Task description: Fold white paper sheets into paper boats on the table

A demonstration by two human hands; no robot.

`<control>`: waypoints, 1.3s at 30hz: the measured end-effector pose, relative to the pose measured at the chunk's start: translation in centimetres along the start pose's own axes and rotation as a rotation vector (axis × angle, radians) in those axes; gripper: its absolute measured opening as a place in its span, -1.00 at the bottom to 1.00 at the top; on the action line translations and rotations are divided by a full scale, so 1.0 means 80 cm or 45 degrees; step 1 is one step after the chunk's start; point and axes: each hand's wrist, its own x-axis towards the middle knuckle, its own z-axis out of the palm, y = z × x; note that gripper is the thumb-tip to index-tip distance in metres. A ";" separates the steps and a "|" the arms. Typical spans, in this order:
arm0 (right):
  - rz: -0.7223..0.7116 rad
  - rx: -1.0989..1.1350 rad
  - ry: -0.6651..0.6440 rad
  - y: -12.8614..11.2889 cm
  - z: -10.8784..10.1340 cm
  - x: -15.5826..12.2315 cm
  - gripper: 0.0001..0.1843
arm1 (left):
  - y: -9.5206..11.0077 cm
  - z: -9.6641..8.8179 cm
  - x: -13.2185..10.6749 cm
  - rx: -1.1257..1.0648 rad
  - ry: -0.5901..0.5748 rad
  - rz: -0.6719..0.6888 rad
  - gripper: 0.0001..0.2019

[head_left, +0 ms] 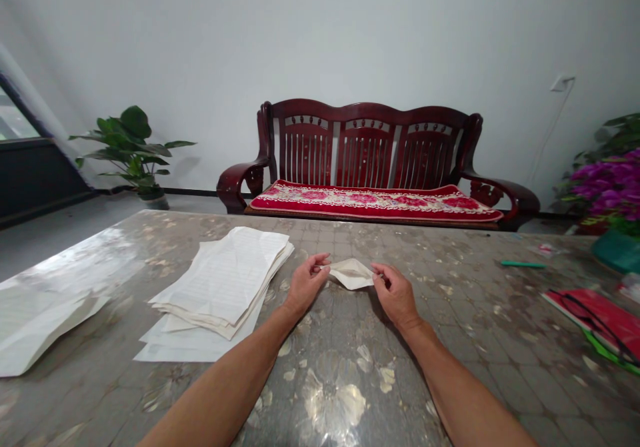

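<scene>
Head view, nearest first: two bare forearms reached out over the patterned table, whose glossy top carried pale leaf prints. At the near left edge lay a loose white sheet, and at the near right a red folder with a dark cord across it and a green edge beneath.

Farther in, at the middle of the table, the left hand and the right hand met over a small folded paper. Each hand had thumb and fingertips closed narrowly on one end of it, the left on its left corner, the right on its right corner, so the paper sat between them just above the tabletop. Just left of the left hand lay a stack of lined sheets, fanned and slightly uneven. Far to the right, a green pen rested on the table, well apart from both hands.

Beyond the table stood a dark red wooden bench with a red floral cushion. A leafy potted plant stood at the far left, purple flowers at the far right, against a plain pale wall.
</scene>
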 end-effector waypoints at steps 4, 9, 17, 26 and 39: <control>-0.038 -0.007 0.009 -0.003 -0.001 -0.001 -0.64 | -0.004 0.000 0.001 -0.016 0.027 -0.001 -0.60; -0.033 0.018 0.004 -0.001 0.000 0.001 -0.63 | -0.010 0.001 0.004 -0.018 0.058 -0.014 -0.64; 0.145 0.185 -0.024 0.013 0.006 0.000 -0.60 | -0.010 0.001 0.006 -0.063 0.089 -0.084 -0.64; 0.470 0.479 0.010 0.001 0.005 0.004 -0.49 | -0.006 0.001 0.006 -0.095 0.096 -0.097 -0.63; 0.597 0.613 0.039 0.003 0.004 0.009 -0.41 | -0.016 -0.001 0.010 0.098 0.081 -0.002 -0.73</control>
